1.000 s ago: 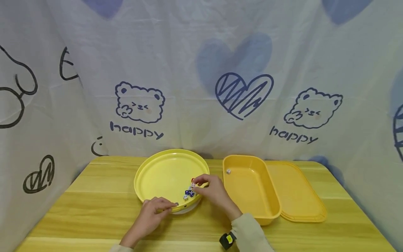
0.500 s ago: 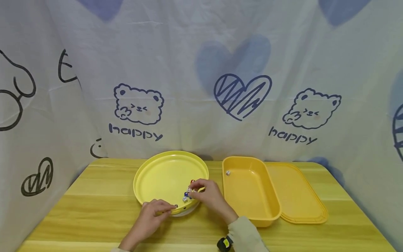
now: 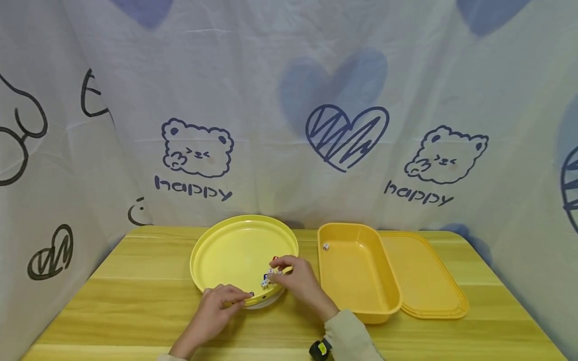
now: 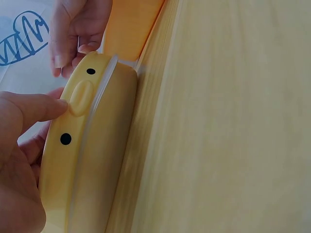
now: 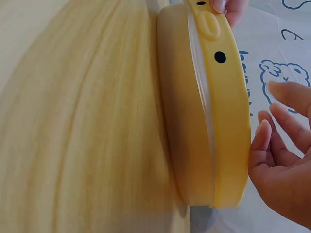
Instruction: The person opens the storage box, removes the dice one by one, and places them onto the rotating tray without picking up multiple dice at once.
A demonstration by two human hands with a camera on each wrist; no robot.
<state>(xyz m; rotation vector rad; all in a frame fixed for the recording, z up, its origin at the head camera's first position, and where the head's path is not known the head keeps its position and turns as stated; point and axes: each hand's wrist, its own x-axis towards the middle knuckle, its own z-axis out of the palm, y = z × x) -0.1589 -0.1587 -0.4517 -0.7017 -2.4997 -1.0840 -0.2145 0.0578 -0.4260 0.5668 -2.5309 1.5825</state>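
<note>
A round yellow box (image 3: 235, 255) with a chick face on its side stands on the table, its rimmed top bearing several small dice. Among them are a white die (image 3: 264, 285), a blue die (image 3: 266, 277) and a red die (image 3: 275, 258). My left hand (image 3: 214, 308) pinches the near rim, thumb (image 4: 53, 108) against the side by the beak. A small dark die (image 3: 252, 294) lies at its fingertips. My right hand (image 3: 300, 281) is over the dice at the right of the top, thumb and fingers apart, hiding some of them.
Right of the round box stands an orange rectangular container (image 3: 356, 271), with one white die (image 3: 326, 246) at its far left corner. A flat orange lid (image 3: 426, 276) lies beside it. Behind the wooden table (image 3: 113, 306) hangs a patterned white cloth (image 3: 271, 100).
My right hand has moved slightly left and nearer to me, lower over the dice, covering more of them. My left hand keeps its place on the rim.
</note>
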